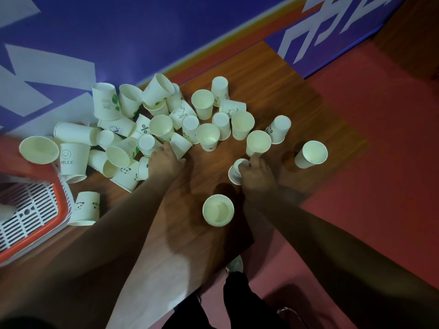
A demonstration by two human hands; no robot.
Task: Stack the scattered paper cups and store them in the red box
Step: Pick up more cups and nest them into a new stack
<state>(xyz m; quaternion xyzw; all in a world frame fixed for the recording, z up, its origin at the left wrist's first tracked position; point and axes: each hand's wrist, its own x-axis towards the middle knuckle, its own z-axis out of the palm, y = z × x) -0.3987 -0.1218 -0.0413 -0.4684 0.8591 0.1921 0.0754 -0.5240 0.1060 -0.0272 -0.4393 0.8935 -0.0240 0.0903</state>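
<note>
The red plastic box (61, 198) sits at the near left corner of the brown wooden table (273, 79) and is cut off by the frame edge, so only one corner of its rim and part of the white slatted grid (21, 217) inside it show; its far part is blurred. The left hand (165, 160) reaches into the near edge of the pile of white paper cups (203, 103), and its fingertips are hidden among them, so whether it holds anything cannot be told. The right hand (256, 174) has its fingers curled round a small printed cup (236, 170) lying on its side, most of which the hand covers; the print cannot be read. The cups spread across the middle and left of the table, well apart from the box except for those at the left. Some stand mouth up, some are turned over, many lie tipped and overlapping. Several carry small drawings: an overturned one with a smiley and HELLO (71, 160), an overturned panda cup (85, 207) just beside the box, others with green marks. One plain cup (218, 210) stands mouth up alone between the forearms, and another (311, 154) is apart at the right edge. Lighting is dim, with both forearms in shadow. A blue and white banner (118, 32) lines the far side.
</note>
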